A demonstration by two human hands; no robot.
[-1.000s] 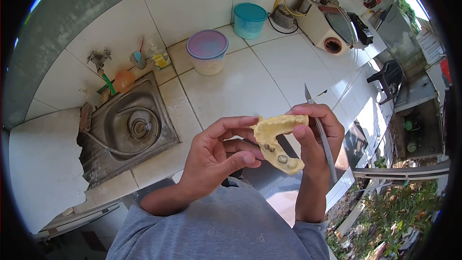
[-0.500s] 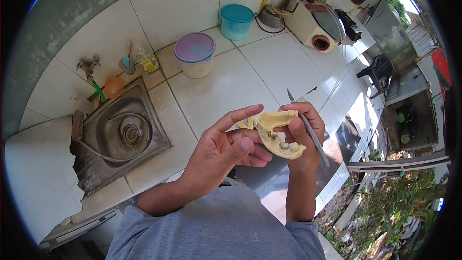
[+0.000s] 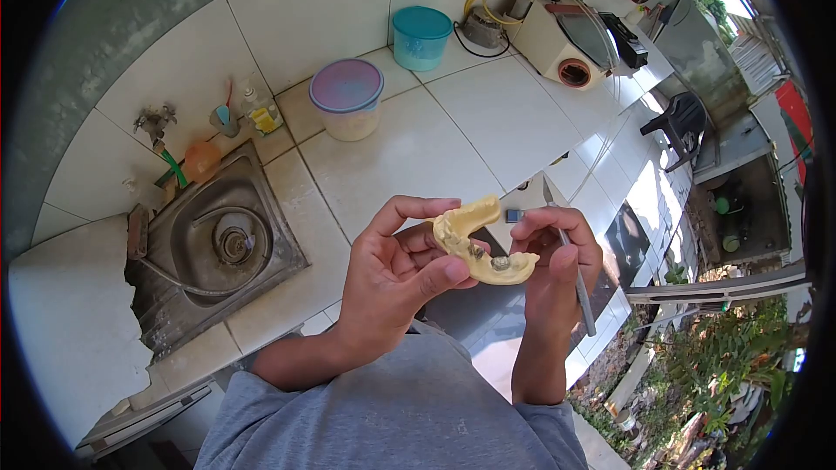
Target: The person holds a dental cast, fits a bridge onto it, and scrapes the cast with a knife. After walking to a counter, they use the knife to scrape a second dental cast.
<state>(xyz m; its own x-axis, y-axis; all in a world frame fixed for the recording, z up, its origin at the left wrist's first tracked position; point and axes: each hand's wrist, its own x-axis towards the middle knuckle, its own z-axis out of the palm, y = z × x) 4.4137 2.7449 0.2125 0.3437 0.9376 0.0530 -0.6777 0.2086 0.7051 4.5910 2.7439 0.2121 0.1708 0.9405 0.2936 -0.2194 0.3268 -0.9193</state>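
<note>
A yellow dental cast point(image 3: 470, 224), shaped like a horseshoe with dark metal-coloured teeth in it, is in my left hand point(image 3: 387, 274). The thumb presses its near side, and the other fingers curl behind it. My right hand point(image 3: 557, 270) is just right of the cast's open end. Between its curled fingers and thumb it grips a slim grey knife point(image 3: 584, 300), blade pointing up and away from me. Both hands are above the front edge of the tiled counter.
To the left is a steel sink point(image 3: 287, 244) with a coiled hose inside. A purple-lidded tub point(image 3: 347, 87) and a teal-lidded tub point(image 3: 421, 39) stand by the wall. Farther right sits a cream-coloured machine point(image 3: 549, 43). A small blue-grey object point(image 3: 515, 216) shows behind the cast.
The cast has passed from my right hand into my left and shifted slightly left. My right hand has drawn away to the right, still holding the knife.
</note>
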